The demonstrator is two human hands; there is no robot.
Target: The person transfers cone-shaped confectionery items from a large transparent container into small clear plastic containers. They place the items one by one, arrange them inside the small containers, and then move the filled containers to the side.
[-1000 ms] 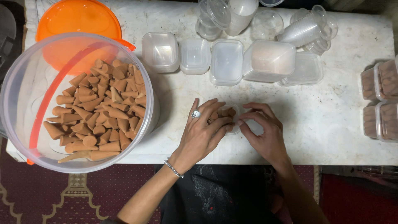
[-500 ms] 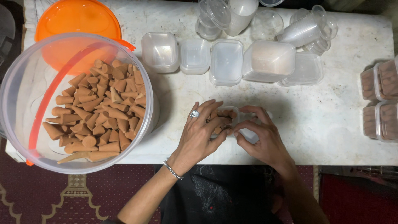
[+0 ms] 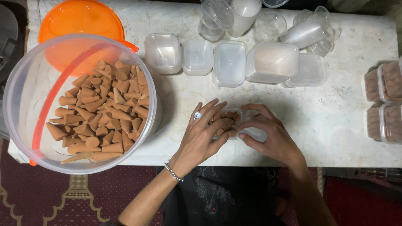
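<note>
Small clear box on desk edge, part-filled with brown cones. Left hand fingers spread, pressing cones in; right hand curled, steadying the box. Packing step, likely. Next calls for more cones from the tub, left.

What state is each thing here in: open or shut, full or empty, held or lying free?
Big clear bucket: open, partly filled with brown cones.
Orange lid: off, lying behind the bucket.
Small clear box: open, cones inside, under both hands.
Left hand: fingers on the box's cones.
Right hand: steadying the box.
Boxes at right edge: filled, apparently lidded.
Row of clear boxes: empty.
</note>
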